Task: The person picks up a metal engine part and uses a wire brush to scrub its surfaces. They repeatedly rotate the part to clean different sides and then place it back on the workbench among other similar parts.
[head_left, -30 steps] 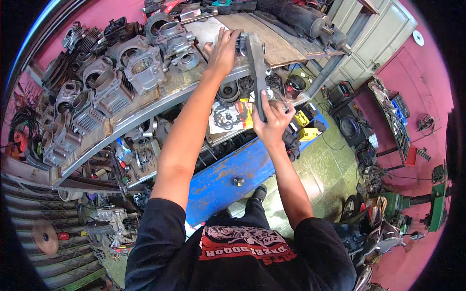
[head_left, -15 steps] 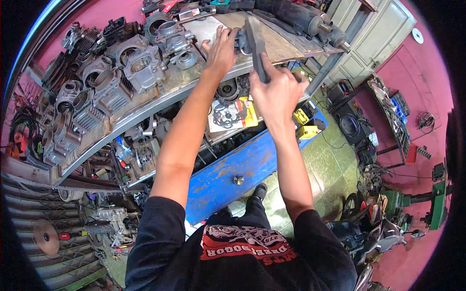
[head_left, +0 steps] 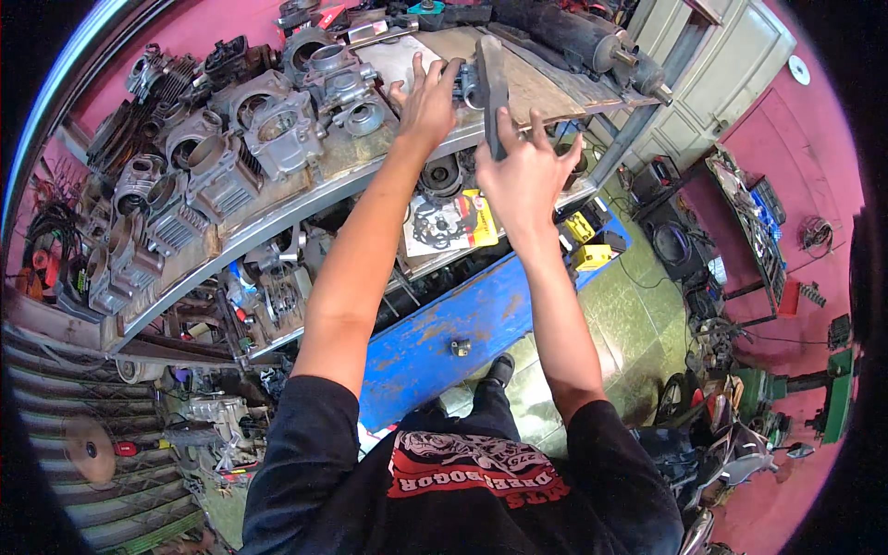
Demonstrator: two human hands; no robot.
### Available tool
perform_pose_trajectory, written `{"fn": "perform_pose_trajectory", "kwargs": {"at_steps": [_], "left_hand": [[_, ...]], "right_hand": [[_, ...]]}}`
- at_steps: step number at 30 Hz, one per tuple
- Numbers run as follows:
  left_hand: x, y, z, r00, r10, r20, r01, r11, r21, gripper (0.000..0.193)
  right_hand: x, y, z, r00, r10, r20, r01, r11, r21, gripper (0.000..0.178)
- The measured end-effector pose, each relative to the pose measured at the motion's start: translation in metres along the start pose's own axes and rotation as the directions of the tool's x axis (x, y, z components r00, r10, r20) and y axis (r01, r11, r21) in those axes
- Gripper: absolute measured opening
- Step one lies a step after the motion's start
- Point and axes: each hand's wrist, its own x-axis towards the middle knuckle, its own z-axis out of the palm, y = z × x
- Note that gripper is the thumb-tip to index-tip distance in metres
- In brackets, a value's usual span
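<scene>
My left hand is at the bench edge, its fingers bent over a small grey metal engine part; the hand hides much of that part. In my right hand is a long, flat, dark grey bar, gripped at its near end between thumb and forefinger while the other fingers spread. The bar points away from me, slanting just right of the engine part; whether the two touch I cannot tell. A pale sheet lies beyond my left hand.
Engine cylinders and castings crowd the bench's left side. A dark exhaust muffler lies at the back right. Below, a shelf holds a gasket packet and yellow boxes. A small metal part sits on a blue surface.
My right hand's fingers have spread and lifted from the bar, with the thumb side still on it. The bar looks less blurred. My left hand stays at the engine part.
</scene>
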Motion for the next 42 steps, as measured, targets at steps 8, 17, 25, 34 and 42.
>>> {"fn": "perform_pose_trajectory", "kwargs": {"at_steps": [8,17,25,34,42], "left_hand": [[0.002,0.001,0.002,1.0,-0.008,-0.002,0.008,1.0,0.016,0.077],[0.004,-0.01,0.011,0.999,0.018,-0.039,-0.016,0.999,0.051,0.073],[0.001,-0.006,0.005,1.0,-0.005,-0.011,0.005,0.999,0.038,0.073],[-0.001,-0.009,0.008,1.0,-0.027,0.001,0.027,0.999,0.033,0.074],[0.003,-0.01,0.009,0.998,-0.054,0.036,0.054,0.998,0.011,0.081]], "right_hand": [[0.016,-0.005,0.001,0.999,0.01,-0.034,-0.011,0.999,-0.039,0.047],[0.029,-0.015,-0.006,0.995,0.058,0.079,-0.057,0.998,-0.013,0.047],[0.016,-0.009,-0.016,0.997,0.035,0.075,-0.036,0.999,0.015,0.047],[0.005,-0.009,-0.015,0.998,0.037,0.043,-0.039,0.998,0.042,0.049],[-0.013,0.015,0.005,0.998,0.061,0.029,-0.06,0.998,-0.012,0.046]]}}
